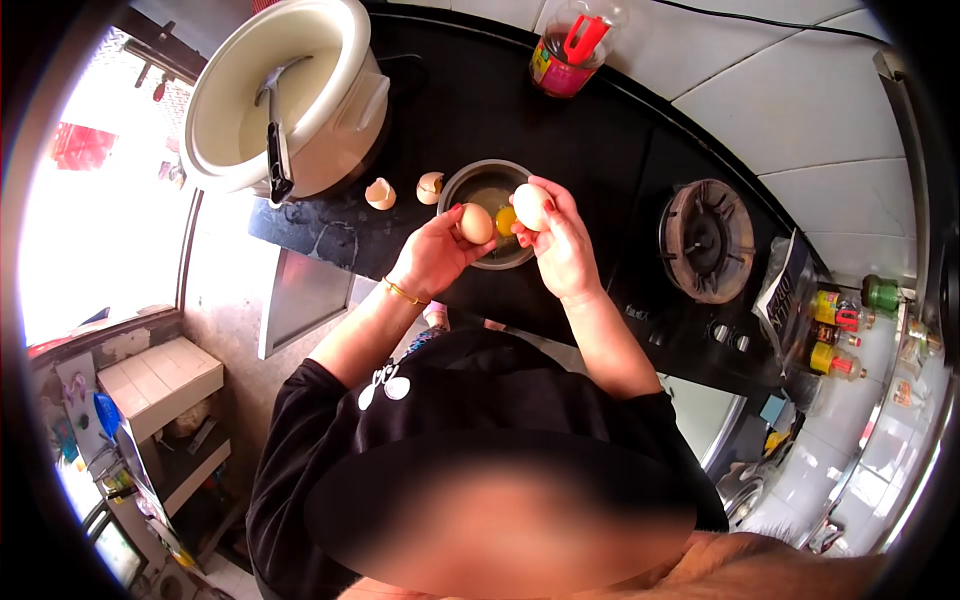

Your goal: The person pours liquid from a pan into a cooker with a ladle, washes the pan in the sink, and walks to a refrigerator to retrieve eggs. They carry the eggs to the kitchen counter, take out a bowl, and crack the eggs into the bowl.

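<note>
Above the left side of a round metal bowl, my left hand holds a brown egg between its fingertips. My right hand grips a paler egg over the bowl's right side. Whether either egg is cracked cannot be made out. A yellow yolk shows in the bowl, between the two eggs. Left of the bowl, a broken eggshell lies close to its rim, and another open eggshell is a little farther left on the black counter.
A large cream pot with a black-handled utensil stands at the back left. Behind the bowl is a jar with a red handle. A gas burner sits at right, with bottles beyond it.
</note>
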The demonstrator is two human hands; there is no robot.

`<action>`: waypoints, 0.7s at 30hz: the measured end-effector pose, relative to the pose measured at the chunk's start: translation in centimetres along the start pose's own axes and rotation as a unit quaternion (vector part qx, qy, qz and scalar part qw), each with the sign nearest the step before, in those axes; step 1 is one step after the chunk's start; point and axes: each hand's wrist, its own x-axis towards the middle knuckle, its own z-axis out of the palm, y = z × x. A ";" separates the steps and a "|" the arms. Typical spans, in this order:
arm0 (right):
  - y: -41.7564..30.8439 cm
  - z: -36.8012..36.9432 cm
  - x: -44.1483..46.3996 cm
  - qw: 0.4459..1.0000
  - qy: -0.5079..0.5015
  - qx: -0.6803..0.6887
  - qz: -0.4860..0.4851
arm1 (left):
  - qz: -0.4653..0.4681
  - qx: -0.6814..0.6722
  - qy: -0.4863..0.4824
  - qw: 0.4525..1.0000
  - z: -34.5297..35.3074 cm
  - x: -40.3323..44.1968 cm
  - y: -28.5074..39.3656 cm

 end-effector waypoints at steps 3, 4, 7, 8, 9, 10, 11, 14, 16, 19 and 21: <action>-0.7 1.1 -0.1 0.999 -0.005 -0.023 -0.021 | 0.006 0.006 0.004 1.000 0.1 0.0 0.0; -0.8 1.1 0.0 1.000 -0.007 -0.023 -0.012 | 0.015 0.006 0.004 1.000 0.6 -0.2 0.0; -1.0 0.9 0.1 1.000 -0.006 -0.014 0.021 | 0.013 0.030 -0.003 0.999 1.2 -0.6 0.8; -1.1 0.8 0.1 0.999 -0.001 -0.005 0.036 | 0.009 0.042 -0.006 0.999 1.3 -0.7 1.1; -1.1 0.7 0.1 0.999 0.003 0.004 0.050 | 0.029 0.130 -0.009 0.991 1.5 -0.8 1.3; -0.9 0.4 0.3 0.998 0.005 -0.008 0.066 | 0.049 0.217 -0.012 0.975 1.7 -0.9 1.5; -0.6 0.0 0.5 0.996 0.007 -0.020 0.082 | 0.069 0.302 -0.015 0.951 2.0 -1.1 1.7; -0.4 0.2 0.7 0.992 0.016 -0.056 0.113 | 0.141 0.458 -0.060 0.875 4.6 -2.2 2.0; -0.1 0.1 0.8 0.988 0.002 -0.077 0.131 | 0.163 0.510 -0.095 0.839 5.4 -2.4 2.2; 0.5 0.3 1.0 0.987 -0.011 -0.078 0.142 | 0.237 0.613 -0.077 0.750 4.7 -1.7 2.0; 0.3 0.4 1.1 0.984 -0.043 -0.122 0.125 | 0.244 0.646 -0.045 0.722 4.6 -1.7 2.1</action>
